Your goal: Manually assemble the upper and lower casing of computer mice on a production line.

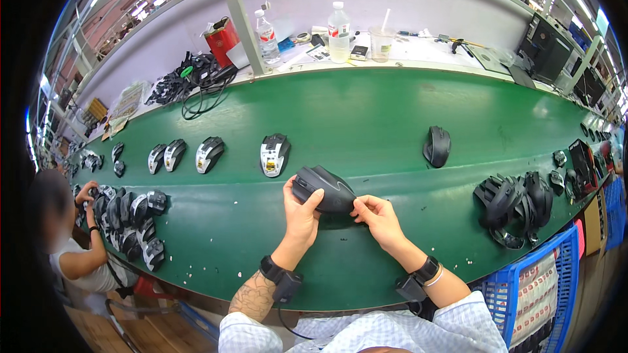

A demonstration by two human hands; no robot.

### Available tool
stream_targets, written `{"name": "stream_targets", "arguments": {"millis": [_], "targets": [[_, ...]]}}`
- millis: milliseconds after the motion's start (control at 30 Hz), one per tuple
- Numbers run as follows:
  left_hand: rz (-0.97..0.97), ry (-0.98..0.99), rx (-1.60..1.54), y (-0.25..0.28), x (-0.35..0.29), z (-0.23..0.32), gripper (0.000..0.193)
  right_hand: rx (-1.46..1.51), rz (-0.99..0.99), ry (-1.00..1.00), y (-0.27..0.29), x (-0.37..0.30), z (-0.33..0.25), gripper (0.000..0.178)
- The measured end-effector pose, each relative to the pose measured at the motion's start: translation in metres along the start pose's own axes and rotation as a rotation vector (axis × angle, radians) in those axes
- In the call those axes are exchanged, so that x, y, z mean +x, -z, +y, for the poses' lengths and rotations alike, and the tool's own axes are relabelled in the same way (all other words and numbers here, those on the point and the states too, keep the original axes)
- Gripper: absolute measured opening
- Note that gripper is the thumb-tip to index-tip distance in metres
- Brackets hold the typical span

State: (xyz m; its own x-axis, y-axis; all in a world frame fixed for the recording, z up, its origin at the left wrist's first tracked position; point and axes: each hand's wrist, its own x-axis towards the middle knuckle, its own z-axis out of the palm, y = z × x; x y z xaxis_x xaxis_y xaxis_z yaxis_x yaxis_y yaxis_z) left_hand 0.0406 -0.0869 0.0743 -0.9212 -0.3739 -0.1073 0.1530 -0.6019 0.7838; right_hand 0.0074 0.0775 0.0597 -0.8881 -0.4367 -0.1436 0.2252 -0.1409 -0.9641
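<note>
A black computer mouse (pixel 325 188) is held above the near part of the green bench, tilted with its front toward the upper left. My left hand (pixel 301 214) grips its left side, thumb on the top shell and fingers partly hidden beneath. At the rounded rear end, my right hand (pixel 379 221) pinches with thumb and index finger; any small part between them cannot be made out. Beyond my hands stands a mouse with an open white back (pixel 274 155), and farther right a closed black mouse (pixel 437 147).
Several half-open mice (pixel 209 155) stand in a row at left. Black shells (pixel 513 206) are heaped at right, above a blue crate (pixel 504 294). Mouse parts (pixel 134 222) pile up beside a co-worker (pixel 85 248). Bottles (pixel 338 34) stand on the back shelf.
</note>
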Motion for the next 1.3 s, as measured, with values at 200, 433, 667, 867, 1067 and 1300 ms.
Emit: {"name": "stream_targets", "arguments": {"millis": [200, 433, 667, 867, 1067, 1300], "targets": [[-0.065, 0.055, 0.041, 0.003, -0.003, -0.007, 0.036, 0.120, -0.035, -0.019, 0.007, 0.002, 0.005, 0.018], [-0.074, 0.091, 0.003, 0.003, -0.004, -0.010, 0.035, 0.125, -0.022, 0.021, 0.009, 0.002, 0.011, 0.020], [-0.020, 0.205, -0.086, -0.002, -0.006, -0.009, 0.039, 0.055, 0.057, 0.071, -0.001, -0.001, -0.006, 0.033], [-0.014, 0.264, -0.196, -0.006, -0.010, -0.011, 0.040, -0.683, 0.088, 0.544, 0.005, -0.001, -0.020, 0.071], [-0.025, 0.144, 0.446, -0.002, 0.000, 0.000, 0.055, -0.661, -0.012, 0.519, 0.020, 0.001, -0.035, 0.063], [-0.052, 0.233, 0.364, -0.002, -0.005, -0.001, 0.066, -0.069, -0.207, -0.029, 0.031, 0.003, -0.036, 0.048]]}}
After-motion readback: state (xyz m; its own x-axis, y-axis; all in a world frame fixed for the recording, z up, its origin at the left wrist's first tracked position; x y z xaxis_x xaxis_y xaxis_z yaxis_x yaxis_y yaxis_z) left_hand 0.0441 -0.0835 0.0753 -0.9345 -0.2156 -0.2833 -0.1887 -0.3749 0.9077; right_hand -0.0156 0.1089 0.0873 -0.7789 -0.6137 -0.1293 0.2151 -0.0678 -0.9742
